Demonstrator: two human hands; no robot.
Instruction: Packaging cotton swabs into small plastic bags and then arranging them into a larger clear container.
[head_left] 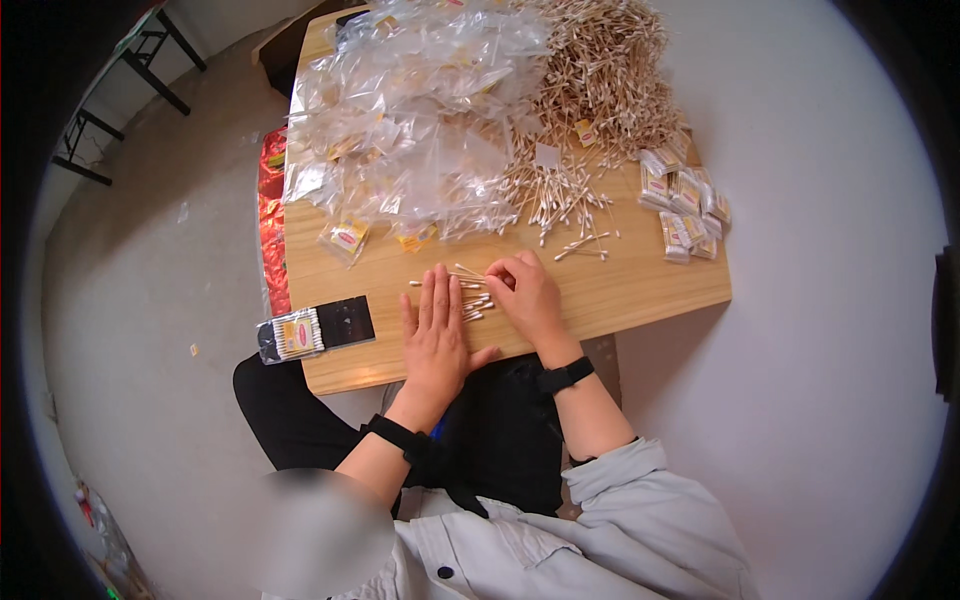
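Observation:
My left hand (437,325) lies flat on the wooden table with its fingers stretched out, over a small group of cotton swabs (477,305). Some swab tips stick out on both sides of its fingers. To its right, my right hand (525,290) has thumb and forefinger pinched together at the ends of a few of these cotton swabs. Left of my hands, a clear pack of cotton swabs (297,334) with a yellow and white label rests on a flat black piece (347,321) at the table's left edge.
A big heap of loose cotton swabs (605,80) covers the far right of the table (630,290). Clear plastic bags (420,120) pile up beside it. Several filled swab packs (688,205) sit at the right edge. A red package (272,220) shows beyond the left edge.

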